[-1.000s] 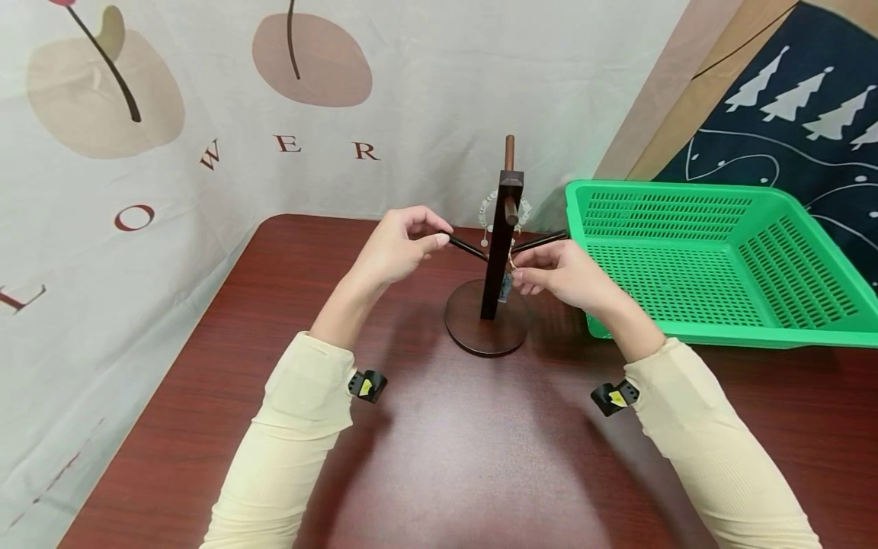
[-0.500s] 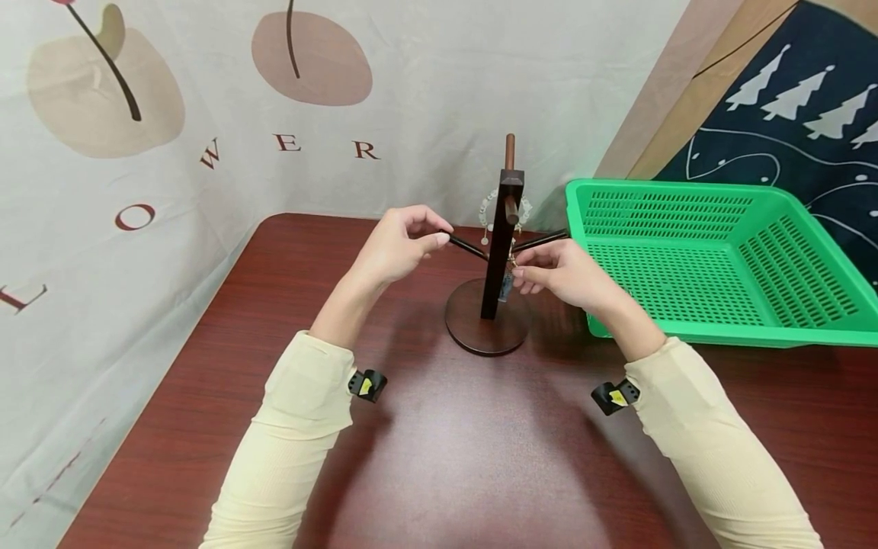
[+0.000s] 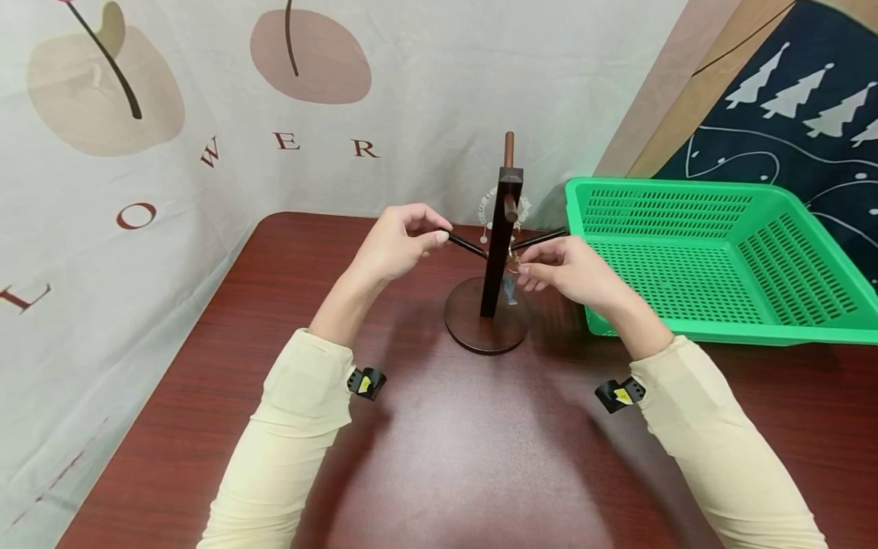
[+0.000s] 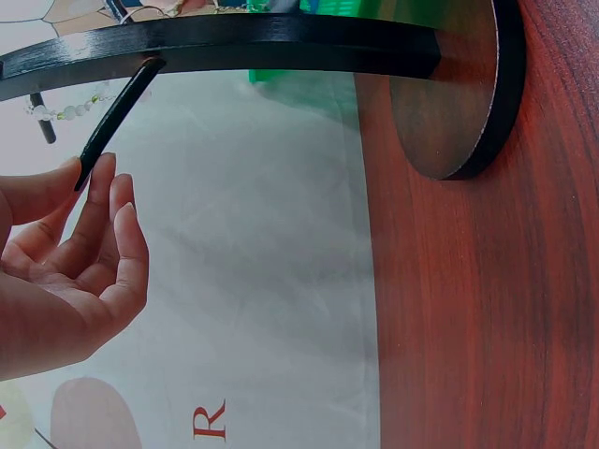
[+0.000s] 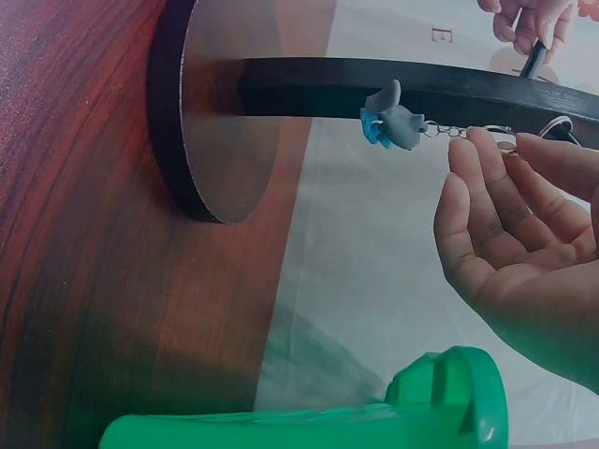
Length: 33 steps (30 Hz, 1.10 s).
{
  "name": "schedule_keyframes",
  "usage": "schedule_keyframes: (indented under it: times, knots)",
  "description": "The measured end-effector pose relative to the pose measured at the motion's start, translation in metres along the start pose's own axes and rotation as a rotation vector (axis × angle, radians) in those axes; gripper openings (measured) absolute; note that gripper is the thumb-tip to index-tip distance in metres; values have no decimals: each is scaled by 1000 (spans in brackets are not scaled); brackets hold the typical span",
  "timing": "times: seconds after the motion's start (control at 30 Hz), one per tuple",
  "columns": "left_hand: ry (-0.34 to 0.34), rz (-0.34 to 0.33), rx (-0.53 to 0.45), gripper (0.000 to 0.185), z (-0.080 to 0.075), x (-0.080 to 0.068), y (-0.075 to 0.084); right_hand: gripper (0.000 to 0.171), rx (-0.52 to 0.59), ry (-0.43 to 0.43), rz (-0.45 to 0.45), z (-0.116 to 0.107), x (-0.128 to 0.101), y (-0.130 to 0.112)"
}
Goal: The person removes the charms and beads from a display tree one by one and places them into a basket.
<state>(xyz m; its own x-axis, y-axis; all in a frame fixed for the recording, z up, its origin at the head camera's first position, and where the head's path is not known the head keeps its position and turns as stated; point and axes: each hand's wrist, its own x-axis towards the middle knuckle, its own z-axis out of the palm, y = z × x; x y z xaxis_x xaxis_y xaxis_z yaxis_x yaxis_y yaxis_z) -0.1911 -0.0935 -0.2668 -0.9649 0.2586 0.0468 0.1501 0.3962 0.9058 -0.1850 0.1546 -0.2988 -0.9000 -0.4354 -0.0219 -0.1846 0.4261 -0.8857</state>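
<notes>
Left hand (image 3: 396, 245): fingertips pinch the stand's left peg (image 3: 466, 245).
Right hand (image 3: 571, 271): fingers pinch the keychain (image 5: 398, 120).
Risk: a tug could tip the stand (image 3: 495, 252).

Right hand (image 5: 524, 234) fingertips (image 5: 479, 140) at keychain chain (image 5: 447, 131), possibly pinching its ring. Grey-blue charm (image 5: 391, 116) dangles against dark stand post (image 5: 309, 82); green basket rim (image 5: 374, 412) below.

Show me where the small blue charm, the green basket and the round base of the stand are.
blue charm (image 5: 393, 120), right wrist view, on its body.
green basket (image 3: 720, 335), head view, on its front rim.
round base (image 3: 473, 332), head view, on its bare front part.
</notes>
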Motion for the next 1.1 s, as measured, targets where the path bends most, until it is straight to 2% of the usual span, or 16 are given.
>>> schedule_keyframes:
  times: [0.43, 0.63, 1.1]
  knots:
    - [-1, -6, -6, 11, -1, 0, 1, 21, -40, 5, 18, -9, -7, -8]
    - [-5, 0, 0, 11, -1, 0, 0, 22, -74, 13, -4, -13, -9, -11]
    - [-5, 9, 8, 11, -1, 0, 0, 22, -54, 32, 9, -21, -14, -13]
